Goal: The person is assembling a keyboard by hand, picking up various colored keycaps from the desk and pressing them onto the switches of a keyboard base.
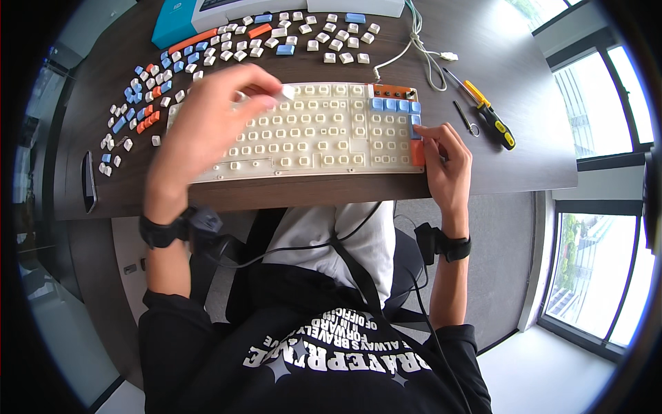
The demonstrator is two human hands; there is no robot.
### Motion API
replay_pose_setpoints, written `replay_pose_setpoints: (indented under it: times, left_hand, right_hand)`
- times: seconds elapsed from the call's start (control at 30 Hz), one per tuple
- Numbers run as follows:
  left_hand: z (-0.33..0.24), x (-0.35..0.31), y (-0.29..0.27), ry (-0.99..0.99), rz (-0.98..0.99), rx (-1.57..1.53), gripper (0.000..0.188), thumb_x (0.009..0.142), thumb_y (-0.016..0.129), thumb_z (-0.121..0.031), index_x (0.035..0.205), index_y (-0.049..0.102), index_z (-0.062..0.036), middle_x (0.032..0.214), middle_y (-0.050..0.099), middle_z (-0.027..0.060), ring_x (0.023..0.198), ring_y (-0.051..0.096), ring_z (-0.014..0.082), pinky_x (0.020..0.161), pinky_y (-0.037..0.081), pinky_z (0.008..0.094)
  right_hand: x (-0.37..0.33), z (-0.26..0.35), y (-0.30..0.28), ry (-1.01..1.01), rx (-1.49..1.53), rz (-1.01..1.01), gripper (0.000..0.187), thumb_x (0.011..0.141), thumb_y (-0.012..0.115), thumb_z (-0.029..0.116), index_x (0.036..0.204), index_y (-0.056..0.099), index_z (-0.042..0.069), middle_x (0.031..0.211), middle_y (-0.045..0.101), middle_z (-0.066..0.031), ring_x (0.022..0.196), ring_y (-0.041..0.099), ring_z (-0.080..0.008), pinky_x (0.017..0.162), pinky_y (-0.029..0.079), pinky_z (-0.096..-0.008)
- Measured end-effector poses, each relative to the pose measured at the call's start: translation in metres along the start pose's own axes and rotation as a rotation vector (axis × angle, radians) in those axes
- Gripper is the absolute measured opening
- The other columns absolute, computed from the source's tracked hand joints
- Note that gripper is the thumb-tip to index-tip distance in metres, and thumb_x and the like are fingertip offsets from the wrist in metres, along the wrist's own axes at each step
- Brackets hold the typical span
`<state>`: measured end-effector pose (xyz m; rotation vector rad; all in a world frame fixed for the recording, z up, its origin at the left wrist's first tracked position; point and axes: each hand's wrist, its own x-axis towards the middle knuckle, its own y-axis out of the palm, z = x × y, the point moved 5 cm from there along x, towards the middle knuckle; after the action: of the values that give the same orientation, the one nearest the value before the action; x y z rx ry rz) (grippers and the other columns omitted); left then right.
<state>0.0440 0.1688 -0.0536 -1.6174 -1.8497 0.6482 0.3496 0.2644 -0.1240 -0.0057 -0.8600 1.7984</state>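
Observation:
A pale keyboard (296,131) lies along the table's near edge, most of its switch positions without caps. Blue keycaps (395,105) sit at its upper right, with a tall blue keycap and an orange keycap (417,153) below them on the right side. My left hand (227,110), slightly blurred, is over the keyboard's left part. Its thumb and fingertips pinch a white keycap (285,93) above the top rows. At the keyboard's right edge my right hand (447,153) has curled fingers, the index fingertip on the tall blue keycap.
Loose white, blue and orange keycaps (241,46) spread beyond and left of the keyboard. A coiled cable (417,45), yellow-black screwdriver (495,124) and small dark tool (465,117) lie right. A phone (88,181) is far left; boxes (234,12) stand at the back.

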Motion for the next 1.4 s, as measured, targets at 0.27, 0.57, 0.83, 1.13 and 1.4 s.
replay_pose_setpoints:
  times: [0.27, 0.57, 0.83, 1.13, 1.4]
  left_hand:
    - [-0.066, -0.019, 0.124, 0.346, -0.177, 0.142, 0.011, 0.091, 0.073, -0.008, 0.101, 0.069, -0.0042, 0.095, 0.065, 0.0087, 0.094, 0.063, 0.0292, 0.085, 0.052, 0.0413]
    - [-0.065, -0.018, 0.139, 0.369, -0.21, 0.133, 0.015, 0.089, 0.074, -0.006, 0.104, 0.072, -0.0042, 0.095, 0.064, 0.0084, 0.094, 0.063, 0.0288, 0.084, 0.053, 0.0408]
    - [-0.07, -0.019, 0.142, 0.423, -0.225, 0.124, 0.018, 0.085, 0.077, -0.004, 0.103, 0.074, -0.0035, 0.094, 0.063, 0.0069, 0.091, 0.063, 0.0271, 0.08, 0.053, 0.0394]
    - [-0.063, -0.019, 0.14, 0.365, -0.26, 0.041, 0.018, 0.086, 0.078, -0.003, 0.103, 0.076, -0.005, 0.091, 0.063, 0.0067, 0.086, 0.064, 0.0258, 0.077, 0.054, 0.0383]
    - [-0.06, -0.015, 0.144, 0.432, -0.27, 0.126, 0.021, 0.083, 0.08, -0.005, 0.104, 0.075, -0.004, 0.097, 0.062, 0.0041, 0.09, 0.059, 0.0226, 0.081, 0.053, 0.0359]
  right_hand:
    - [-0.002, 0.003, 0.0, -0.021, 0.048, -0.031, 0.018, 0.094, 0.057, -0.007, 0.104, 0.072, -0.001, 0.08, 0.056, -0.0082, 0.061, 0.051, -0.0137, 0.057, 0.042, -0.0273]
    - [-0.002, 0.001, -0.003, -0.02, 0.035, -0.023, 0.02, 0.092, 0.056, -0.007, 0.103, 0.071, -0.001, 0.079, 0.057, -0.0095, 0.062, 0.054, -0.0184, 0.058, 0.045, -0.0301]
    - [-0.003, 0.003, -0.001, -0.033, 0.042, -0.034, 0.018, 0.092, 0.057, -0.007, 0.102, 0.071, -0.001, 0.078, 0.055, -0.0097, 0.061, 0.053, -0.0183, 0.058, 0.044, -0.0299]
    - [-0.001, -0.001, -0.001, -0.027, 0.049, -0.034, 0.019, 0.093, 0.057, -0.008, 0.102, 0.072, -0.001, 0.079, 0.056, -0.009, 0.061, 0.051, -0.017, 0.058, 0.044, -0.0294]
    - [-0.001, -0.001, -0.001, -0.004, 0.055, -0.017, 0.02, 0.093, 0.056, -0.007, 0.104, 0.072, 0.001, 0.082, 0.058, -0.0089, 0.062, 0.054, -0.017, 0.058, 0.045, -0.0295]
